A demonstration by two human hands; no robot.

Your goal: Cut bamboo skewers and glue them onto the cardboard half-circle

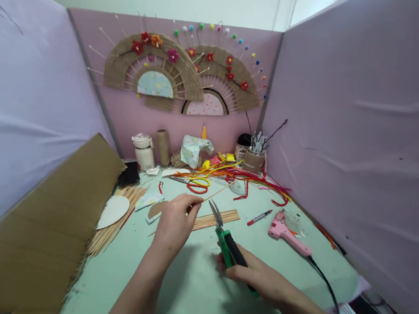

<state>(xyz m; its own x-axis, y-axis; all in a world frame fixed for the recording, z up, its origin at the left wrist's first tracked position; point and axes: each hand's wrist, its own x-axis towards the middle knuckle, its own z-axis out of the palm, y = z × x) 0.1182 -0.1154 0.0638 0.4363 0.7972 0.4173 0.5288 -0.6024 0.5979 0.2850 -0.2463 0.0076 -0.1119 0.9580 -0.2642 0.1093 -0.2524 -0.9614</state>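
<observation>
Between its thumb and fingers my left hand (pixel 179 219) pinches a thin wooden stick (pixel 217 192), which points right and slightly up over the table. My right hand (pixel 252 274) is wrapped round the green and black handles of long-nosed pliers (pixel 224 239). Their metal jaws point up, just right of my left fingertips and below the stick; whether they touch it I cannot tell. Beneath my left hand lies a row of cut sticks (pixel 219 219), partly hidden by the hand and the pliers.
A pink glue gun (pixel 289 234) with a black cord and a marker (pixel 260 217) lie at right. Scissors (pixel 197 184) and coloured pipe cleaners (pixel 243 174) lie behind. At left, a large cardboard sheet (pixel 48 238) leans beside a bundle of long sticks (pixel 113 226).
</observation>
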